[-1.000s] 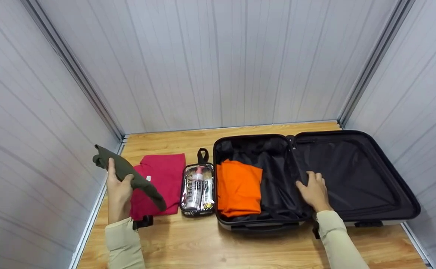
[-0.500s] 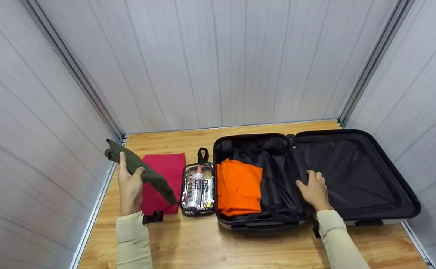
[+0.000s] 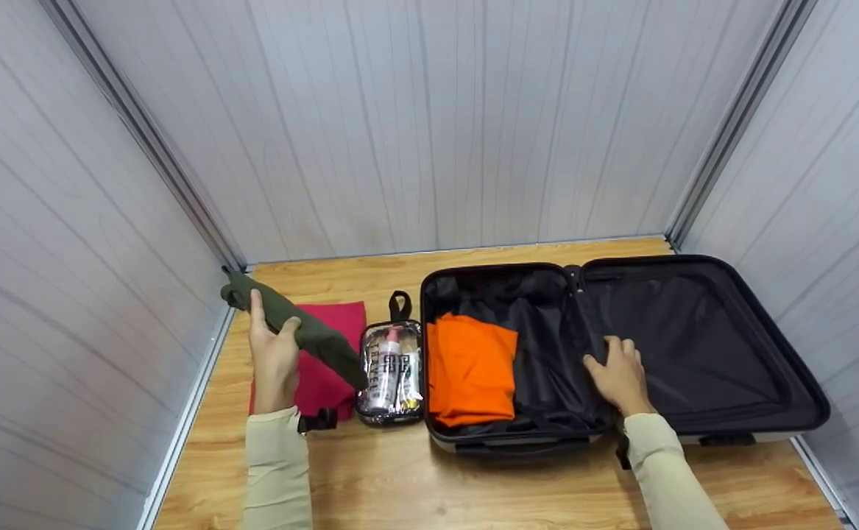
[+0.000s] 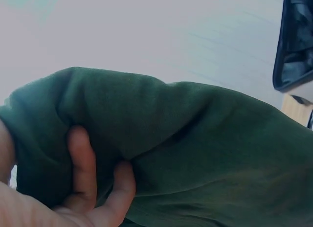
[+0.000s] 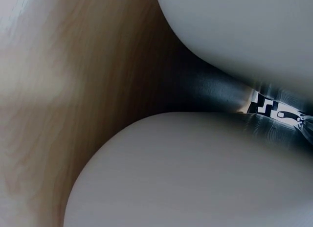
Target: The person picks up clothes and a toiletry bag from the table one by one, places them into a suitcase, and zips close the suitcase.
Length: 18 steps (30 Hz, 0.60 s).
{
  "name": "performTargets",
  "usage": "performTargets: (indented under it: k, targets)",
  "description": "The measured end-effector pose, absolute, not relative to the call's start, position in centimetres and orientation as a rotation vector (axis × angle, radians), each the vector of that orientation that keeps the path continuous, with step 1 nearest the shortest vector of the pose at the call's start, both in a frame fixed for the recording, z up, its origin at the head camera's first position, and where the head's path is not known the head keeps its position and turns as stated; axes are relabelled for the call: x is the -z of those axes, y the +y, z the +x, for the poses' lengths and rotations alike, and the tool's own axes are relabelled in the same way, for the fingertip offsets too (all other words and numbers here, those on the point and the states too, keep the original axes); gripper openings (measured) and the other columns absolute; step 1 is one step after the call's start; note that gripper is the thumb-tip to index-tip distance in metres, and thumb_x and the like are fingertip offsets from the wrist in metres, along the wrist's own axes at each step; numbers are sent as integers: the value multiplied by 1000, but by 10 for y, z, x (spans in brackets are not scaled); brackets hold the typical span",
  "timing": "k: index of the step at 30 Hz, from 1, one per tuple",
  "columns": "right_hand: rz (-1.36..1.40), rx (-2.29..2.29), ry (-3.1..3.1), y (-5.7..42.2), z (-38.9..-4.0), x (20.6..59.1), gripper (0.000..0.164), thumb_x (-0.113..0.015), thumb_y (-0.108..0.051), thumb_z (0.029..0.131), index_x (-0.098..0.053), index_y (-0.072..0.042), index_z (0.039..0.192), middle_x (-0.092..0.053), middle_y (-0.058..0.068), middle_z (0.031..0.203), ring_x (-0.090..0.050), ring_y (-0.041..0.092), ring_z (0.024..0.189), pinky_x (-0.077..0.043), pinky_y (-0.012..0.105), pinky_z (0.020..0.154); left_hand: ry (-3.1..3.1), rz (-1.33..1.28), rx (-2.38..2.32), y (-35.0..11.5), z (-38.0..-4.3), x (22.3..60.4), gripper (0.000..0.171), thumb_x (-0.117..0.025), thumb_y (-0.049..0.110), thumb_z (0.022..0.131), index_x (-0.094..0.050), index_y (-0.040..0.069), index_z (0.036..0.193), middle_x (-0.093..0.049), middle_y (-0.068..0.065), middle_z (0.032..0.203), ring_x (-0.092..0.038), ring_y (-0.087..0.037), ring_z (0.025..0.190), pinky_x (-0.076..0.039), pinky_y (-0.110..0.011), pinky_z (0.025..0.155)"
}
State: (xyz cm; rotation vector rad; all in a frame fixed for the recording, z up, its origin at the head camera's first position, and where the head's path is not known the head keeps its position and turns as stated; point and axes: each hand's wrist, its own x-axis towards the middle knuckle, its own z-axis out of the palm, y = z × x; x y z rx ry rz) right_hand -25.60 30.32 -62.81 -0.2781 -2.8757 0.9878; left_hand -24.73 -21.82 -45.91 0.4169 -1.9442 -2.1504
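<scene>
A folded dark green garment (image 3: 304, 331) hangs tilted in my left hand (image 3: 273, 361), gripped with the thumb on one face. In the left wrist view, curled fingertips (image 4: 80, 144) press into the green cloth (image 4: 215, 139). The garment is over a folded red shirt (image 3: 326, 397), its lower end overlapping a clear toiletry pouch (image 3: 391, 375). On the centre edge of the open suitcase (image 3: 709, 346) rests my right hand (image 3: 620, 377). A folded orange garment (image 3: 473, 368) lies in the suitcase's left half. The right wrist view shows only pale suitcase shells (image 5: 186, 173) and floor, no fingers.
The pouch stands between the red shirt and the suitcase, with a black strap (image 3: 400, 305) at its far end. Pale panel walls (image 3: 436, 132) rise behind and on both sides of the wooden floor (image 3: 400, 486). The suitcase's right half reaches close to the right wall.
My left hand has carried the green garment to the right, across the red shirt until its end overlaps the pouch. The right hand and the suitcase stay where they were.
</scene>
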Motion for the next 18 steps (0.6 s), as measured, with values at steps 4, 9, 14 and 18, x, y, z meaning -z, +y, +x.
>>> performTargets:
  k: [4, 9, 14, 18]
  targets:
    - [-276, -996, -2882, 304, -256, 629, 65, -60, -31, 100, -38, 4, 150, -40, 32, 141, -39, 51, 129, -35, 63, 108, -1923, 400, 2157, -212, -248, 458, 84, -40, -4, 105, 3, 37, 164, 20, 7, 171, 3, -16, 160, -25, -35, 127]
    - [-271, -1013, -2886, 303, -256, 629, 66, -59, -33, 100, -38, 3, 151, -38, 31, 142, -39, 50, 129, -35, 63, 108, -1871, 374, 2172, -203, -251, 457, 85, -42, -5, 104, 2, 34, 164, 19, 5, 171, 2, -17, 160, -28, -34, 126]
    - [-271, -1011, -2878, 303, -257, 629, 65, -60, -32, 100, -38, 3, 151, -39, 31, 142, -39, 51, 130, -35, 63, 109, -1838, 390, 2191, -194, -254, 453, 86, -45, -3, 104, 1, 37, 164, 18, 6, 171, 2, -16, 160, -29, -32, 125]
    - [-269, -1013, -2870, 304, -257, 630, 65, -59, -32, 100, -38, 3, 150, -39, 31, 141, -39, 50, 129, -35, 63, 108, -1879, 377, 2140, -187, -256, 450, 85, -48, 0, 104, 1, 34, 165, 17, 8, 171, 10, -12, 158, -20, -32, 128]
